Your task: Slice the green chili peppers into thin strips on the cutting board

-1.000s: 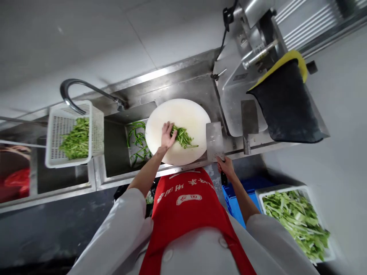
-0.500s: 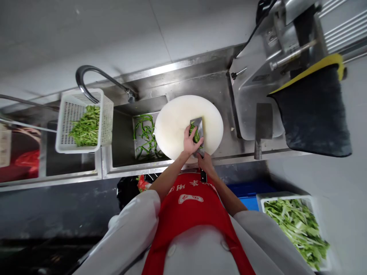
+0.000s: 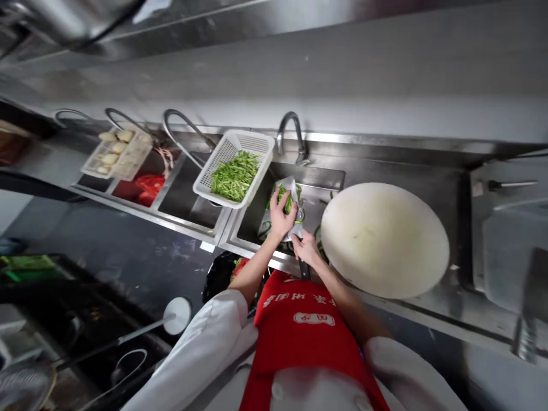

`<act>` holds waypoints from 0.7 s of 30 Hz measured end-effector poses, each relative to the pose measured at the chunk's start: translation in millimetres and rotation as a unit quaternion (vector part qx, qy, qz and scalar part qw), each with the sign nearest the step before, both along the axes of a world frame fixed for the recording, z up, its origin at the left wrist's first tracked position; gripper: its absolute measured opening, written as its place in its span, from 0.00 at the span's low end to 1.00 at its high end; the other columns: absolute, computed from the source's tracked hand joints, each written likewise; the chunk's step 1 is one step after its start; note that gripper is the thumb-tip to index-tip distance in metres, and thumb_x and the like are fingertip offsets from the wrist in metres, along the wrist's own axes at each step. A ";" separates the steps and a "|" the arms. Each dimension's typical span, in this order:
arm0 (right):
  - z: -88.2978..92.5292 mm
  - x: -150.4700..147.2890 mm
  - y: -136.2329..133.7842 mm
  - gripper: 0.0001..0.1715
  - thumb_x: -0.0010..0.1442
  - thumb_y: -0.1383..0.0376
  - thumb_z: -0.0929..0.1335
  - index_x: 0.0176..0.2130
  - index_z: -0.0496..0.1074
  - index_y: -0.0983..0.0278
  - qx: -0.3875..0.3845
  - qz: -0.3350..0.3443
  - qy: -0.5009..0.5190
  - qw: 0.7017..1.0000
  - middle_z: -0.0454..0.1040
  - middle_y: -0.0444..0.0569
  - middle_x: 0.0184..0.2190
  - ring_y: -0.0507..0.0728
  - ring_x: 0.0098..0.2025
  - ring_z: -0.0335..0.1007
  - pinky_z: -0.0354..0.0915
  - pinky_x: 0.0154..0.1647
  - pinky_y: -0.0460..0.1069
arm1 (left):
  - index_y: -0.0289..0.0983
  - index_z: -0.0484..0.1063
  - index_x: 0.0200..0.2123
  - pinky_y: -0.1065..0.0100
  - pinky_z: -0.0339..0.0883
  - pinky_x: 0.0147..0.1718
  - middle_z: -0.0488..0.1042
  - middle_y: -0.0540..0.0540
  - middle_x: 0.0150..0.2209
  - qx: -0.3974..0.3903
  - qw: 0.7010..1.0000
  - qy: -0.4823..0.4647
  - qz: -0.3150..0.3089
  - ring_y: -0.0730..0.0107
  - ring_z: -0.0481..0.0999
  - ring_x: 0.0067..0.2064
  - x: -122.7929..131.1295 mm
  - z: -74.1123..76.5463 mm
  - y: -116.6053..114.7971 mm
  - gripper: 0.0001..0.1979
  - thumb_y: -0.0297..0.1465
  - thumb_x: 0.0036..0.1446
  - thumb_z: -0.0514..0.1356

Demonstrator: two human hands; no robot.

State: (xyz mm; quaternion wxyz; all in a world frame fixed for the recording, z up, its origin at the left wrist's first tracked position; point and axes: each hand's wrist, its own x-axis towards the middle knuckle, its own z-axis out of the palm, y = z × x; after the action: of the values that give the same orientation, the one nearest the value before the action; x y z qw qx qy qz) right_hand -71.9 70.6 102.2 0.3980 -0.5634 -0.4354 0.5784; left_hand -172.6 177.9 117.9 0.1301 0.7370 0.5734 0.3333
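My right hand (image 3: 306,249) is closed round the knife near its black handle (image 3: 304,270). On the broad blade (image 3: 296,228) lies a small heap of cut green vegetable (image 3: 287,201). My left hand (image 3: 281,216) rests over that heap with fingers spread, pressing it on the blade. Both hands are above the sink basin, left of the round white cutting board (image 3: 385,240). Up and to the left, a white perforated basket (image 3: 206,181) holds more cut green pieces (image 3: 235,176).
A curved faucet (image 3: 291,117) rises behind the basin, and another (image 3: 175,114) arches by the basket. Farther left are a crate of pale vegetables (image 3: 128,162) and a red bag (image 3: 149,187). A cleaver (image 3: 533,297) lies at the far right.
Both hands have moved left with the knife and the cut greens, from over the cutting board to over the sink basin. The view has turned left.
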 end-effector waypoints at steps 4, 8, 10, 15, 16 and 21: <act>37.8 -104.5 110.2 0.09 0.63 0.58 0.67 0.34 0.64 0.59 0.033 0.073 -0.051 0.996 0.65 0.38 0.14 0.52 0.13 0.64 0.58 0.15 0.45 | 0.41 0.64 0.65 0.50 0.52 0.70 0.56 0.40 0.68 0.017 0.996 -0.027 0.085 0.52 0.55 0.71 -122.5 17.0 100.8 0.29 0.48 0.68 0.49; 59.0 -168.3 195.9 0.04 0.62 0.64 0.67 0.35 0.67 0.62 0.076 0.043 -0.210 0.974 0.71 0.46 0.20 0.56 0.22 0.72 0.66 0.26 0.47 | 0.40 0.57 0.69 0.38 0.47 0.68 0.50 0.38 0.71 -0.074 0.976 -0.024 0.201 0.45 0.46 0.73 -211.5 11.8 192.3 0.33 0.50 0.67 0.49; 60.4 -181.8 220.6 0.02 0.61 0.66 0.67 0.36 0.68 0.63 0.094 0.027 -0.259 0.961 0.73 0.49 0.24 0.58 0.26 0.74 0.68 0.32 0.48 | 0.40 0.50 0.71 0.31 0.42 0.66 0.43 0.38 0.73 -0.120 0.967 -0.029 0.222 0.41 0.39 0.74 -235.8 7.1 214.9 0.36 0.52 0.66 0.48; 49.5 -195.0 244.0 0.03 0.60 0.66 0.67 0.34 0.67 0.62 0.049 0.065 -0.209 0.975 0.68 0.43 0.18 0.55 0.19 0.69 0.66 0.26 0.48 | 0.49 0.46 0.72 0.38 0.34 0.69 0.40 0.49 0.74 -0.096 0.994 -0.038 -0.030 0.52 0.35 0.75 -235.8 -6.5 212.5 0.34 0.54 0.67 0.41; 47.3 -196.8 244.9 0.04 0.60 0.65 0.67 0.33 0.66 0.61 0.040 0.073 -0.179 0.980 0.67 0.41 0.17 0.53 0.18 0.67 0.65 0.24 0.47 | 0.50 0.46 0.72 0.39 0.34 0.70 0.41 0.50 0.74 -0.094 0.992 -0.040 -0.069 0.53 0.36 0.75 -233.9 -10.6 211.2 0.34 0.54 0.68 0.41; 51.0 -184.1 227.9 0.08 0.59 0.61 0.67 0.32 0.62 0.59 0.011 0.079 -0.084 0.993 0.65 0.37 0.17 0.50 0.15 0.61 0.59 0.17 0.44 | 0.45 0.53 0.70 0.31 0.35 0.67 0.44 0.45 0.74 -0.146 0.987 -0.052 0.046 0.44 0.36 0.74 -267.1 -29.8 239.8 0.33 0.51 0.67 0.45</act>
State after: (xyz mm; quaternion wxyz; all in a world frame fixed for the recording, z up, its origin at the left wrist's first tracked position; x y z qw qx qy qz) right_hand -256.0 298.5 153.1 0.3189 -0.5693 -0.5169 0.5541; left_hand -439.8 417.7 88.1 0.2503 0.6646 0.6417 0.2896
